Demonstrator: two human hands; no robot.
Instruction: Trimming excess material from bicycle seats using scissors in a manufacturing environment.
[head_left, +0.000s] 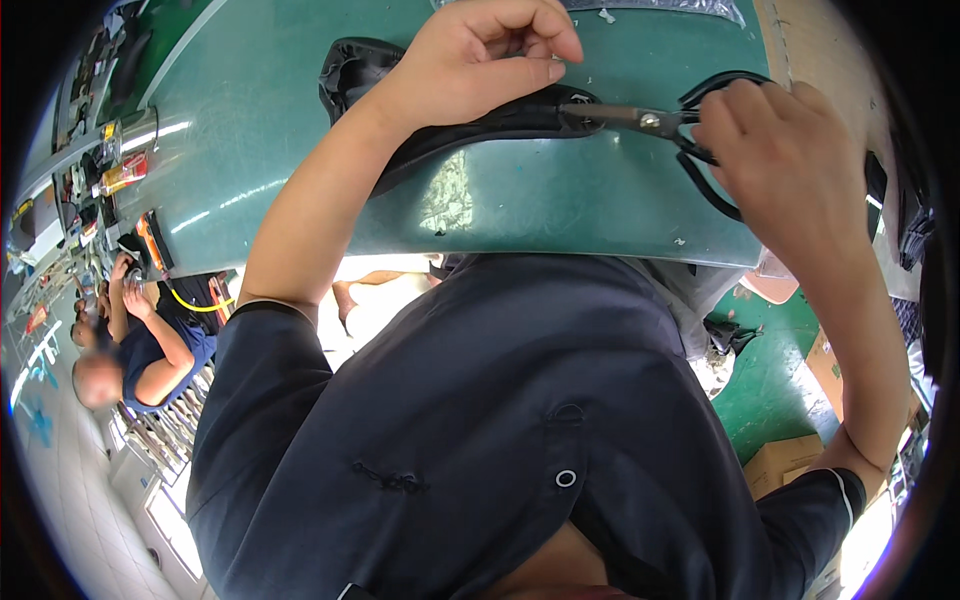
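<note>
A right hand (785,150) wraps the black handles of scissors (650,121), blades at the right end of a long black piece (445,143) on a green bench (570,215). The left hand (475,62) curls above it, its grip unclear; lettering on a red-and-orange container (124,175), far left, is too small to read.

Open scissor handles at right, blade tips at the black piece

The black piece (500,122) is long, curved and slightly glossy, lying lengthwise from left to right. Its wider left end gapes in a crumpled hollow; its middle is partly hidden. The scissors (650,122), with grey metal blades, a round pivot and black loop handles, point left, tips at the piece's narrow right end.
</note>
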